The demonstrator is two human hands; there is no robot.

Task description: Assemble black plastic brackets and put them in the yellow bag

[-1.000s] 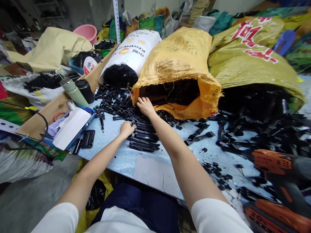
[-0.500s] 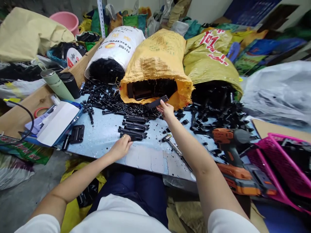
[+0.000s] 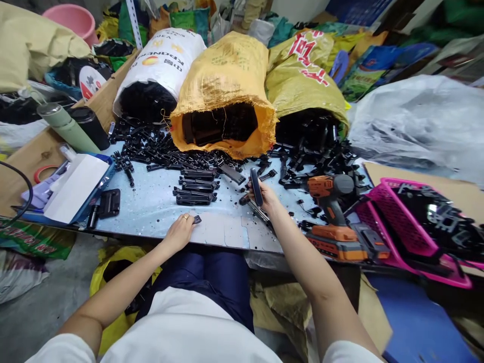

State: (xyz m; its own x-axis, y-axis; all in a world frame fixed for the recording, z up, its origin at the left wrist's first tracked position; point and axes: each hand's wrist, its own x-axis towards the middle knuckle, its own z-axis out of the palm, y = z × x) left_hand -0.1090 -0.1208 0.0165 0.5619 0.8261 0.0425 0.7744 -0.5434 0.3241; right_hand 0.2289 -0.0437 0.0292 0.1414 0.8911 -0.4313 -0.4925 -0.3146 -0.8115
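Observation:
My right hand (image 3: 267,197) is closed on a long black plastic part (image 3: 256,186), held tilted up above the table. Below that hand lies a hammer (image 3: 260,213), partly covered by it. Near the table's front edge, my left hand (image 3: 180,232) pinches a small dark piece (image 3: 197,220) between thumb and fingers. Just behind it, several black bar-shaped parts (image 3: 195,185) lie stacked in a row. A flat black strip (image 3: 232,173) rests on the table between the row and my right hand.
An orange sack (image 3: 223,65) gapes toward me, flanked by a white sack (image 3: 161,55) and an olive sack (image 3: 306,75). Loose black parts (image 3: 151,148) spread before them. At right are a cordless drill (image 3: 333,201) and a pink basket (image 3: 404,217); bottles (image 3: 68,126) stand left.
My right hand has come back from the orange sack's mouth toward the hammer. My left hand has left the row of parts, moving nearer the front edge with a small piece. The view has shifted right.

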